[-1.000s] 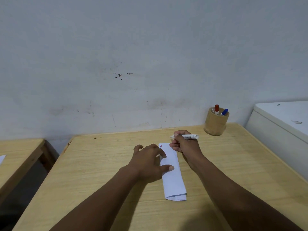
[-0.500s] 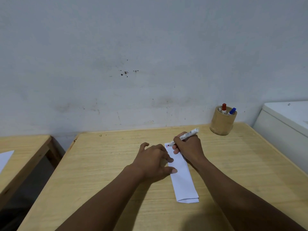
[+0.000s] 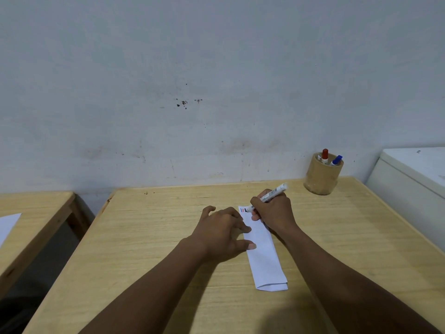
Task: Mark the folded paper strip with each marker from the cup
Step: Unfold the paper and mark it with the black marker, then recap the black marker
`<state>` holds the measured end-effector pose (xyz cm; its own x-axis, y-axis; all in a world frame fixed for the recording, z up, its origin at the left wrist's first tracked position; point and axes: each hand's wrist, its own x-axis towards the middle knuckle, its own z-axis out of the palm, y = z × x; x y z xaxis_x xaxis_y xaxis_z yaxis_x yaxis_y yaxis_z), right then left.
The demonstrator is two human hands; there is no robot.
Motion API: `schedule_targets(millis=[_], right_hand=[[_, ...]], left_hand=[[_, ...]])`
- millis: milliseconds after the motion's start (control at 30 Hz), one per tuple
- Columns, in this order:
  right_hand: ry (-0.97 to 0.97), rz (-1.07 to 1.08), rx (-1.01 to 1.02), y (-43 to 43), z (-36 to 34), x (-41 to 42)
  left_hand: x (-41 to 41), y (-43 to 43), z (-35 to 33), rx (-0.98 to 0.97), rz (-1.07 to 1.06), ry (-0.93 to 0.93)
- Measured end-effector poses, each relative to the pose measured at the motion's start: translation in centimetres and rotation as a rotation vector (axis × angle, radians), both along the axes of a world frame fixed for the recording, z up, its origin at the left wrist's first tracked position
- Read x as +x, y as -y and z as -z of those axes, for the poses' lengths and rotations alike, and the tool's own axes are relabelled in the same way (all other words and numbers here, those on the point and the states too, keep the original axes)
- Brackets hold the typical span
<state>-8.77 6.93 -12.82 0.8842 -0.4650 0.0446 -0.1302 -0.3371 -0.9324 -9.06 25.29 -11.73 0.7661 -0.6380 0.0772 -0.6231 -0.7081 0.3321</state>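
- right hand [image 3: 273,213] grips the marker [image 3: 269,195], tip now pressed on the folded paper strip [image 3: 263,251] (a dark stroke has joined the blue and red)
- left hand [image 3: 221,233], fingers spread, pins the strip on the table [image 3: 144,237]; cup [image 3: 322,177] well apart

Light wooden table [image 3: 149,237] — folded paper strip [image 3: 265,259] lying flat, wooden cup [image 3: 321,180] at far corner.

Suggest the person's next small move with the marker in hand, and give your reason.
Probably draw a short stroke: the right hand holds the marker tip at the paper strip's far end beside red and blue marks, while the left hand pins the strip.
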Motion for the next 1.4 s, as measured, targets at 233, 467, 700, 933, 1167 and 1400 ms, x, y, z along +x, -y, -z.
schedule_targets(millis=[233, 467, 700, 933, 1167, 1400], right_hand=[[0.063, 0.059, 0.258, 0.4, -0.4, 0.0], [0.096, 0.061, 0.619, 1.5, -2.1, -1.0], [0.147, 0.069, 0.558, 2.1, -4.8, -2.0], [0.068, -0.052, 0.542, 2.6, -7.0, -3.5], [0.122, -0.095, 0.67, 2.4, -7.6, -4.7], [0.184, -0.072, 0.746, 3.2, -7.8, -5.3]], left_hand=[[0.1, -0.1, -0.1, -0.077, -0.013, -0.056], [1.8, -1.4, -1.3, -0.26, -0.13, -0.092], [2.6, -2.6, -1.2, -0.171, -0.155, -0.121], [2.5, -1.5, -3.8, -0.675, -0.287, -0.287], [1.9, 1.6, -6.6, -1.019, -0.288, -0.647], [1.3, 4.5, -6.4, -1.128, -0.239, -0.806]])
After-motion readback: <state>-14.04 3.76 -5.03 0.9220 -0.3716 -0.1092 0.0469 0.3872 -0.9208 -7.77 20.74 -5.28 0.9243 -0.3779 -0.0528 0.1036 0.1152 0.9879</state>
